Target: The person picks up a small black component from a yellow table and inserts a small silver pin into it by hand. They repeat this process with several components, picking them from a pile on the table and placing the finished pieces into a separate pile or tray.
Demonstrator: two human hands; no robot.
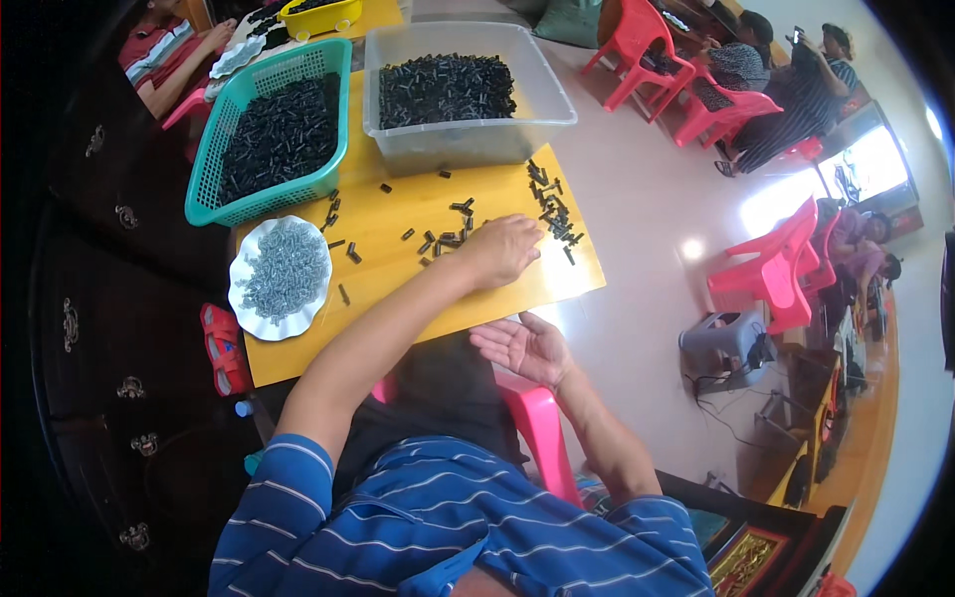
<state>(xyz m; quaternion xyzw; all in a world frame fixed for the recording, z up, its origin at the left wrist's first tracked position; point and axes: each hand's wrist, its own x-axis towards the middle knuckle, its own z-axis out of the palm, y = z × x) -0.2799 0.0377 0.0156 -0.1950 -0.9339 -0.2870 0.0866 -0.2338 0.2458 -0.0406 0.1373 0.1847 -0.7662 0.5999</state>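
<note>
My left hand (500,251) is palm down on the yellow tabletop (398,303), near its right front corner. Its fingers are curled together, and whatever lies under them is hidden. Small black cylindrical parts (450,240) lie loose just left of it. To its right, along the table's edge, is a scattered group of thinner black pieces (557,221). Below the front edge, my right hand (527,348) is turned palm up, fingers stretched out, holding nothing. A white scalloped plate (242,299) heaped with small clear pieces (285,271) stands at the table's left.
A green basket (202,184) and a translucent tub (468,144), both full of black parts, stand on the table's far side. Dark drawers (99,298) line the left. Pink chairs (771,269), a grey stool (723,348) and several people are to the right; another person sits far left.
</note>
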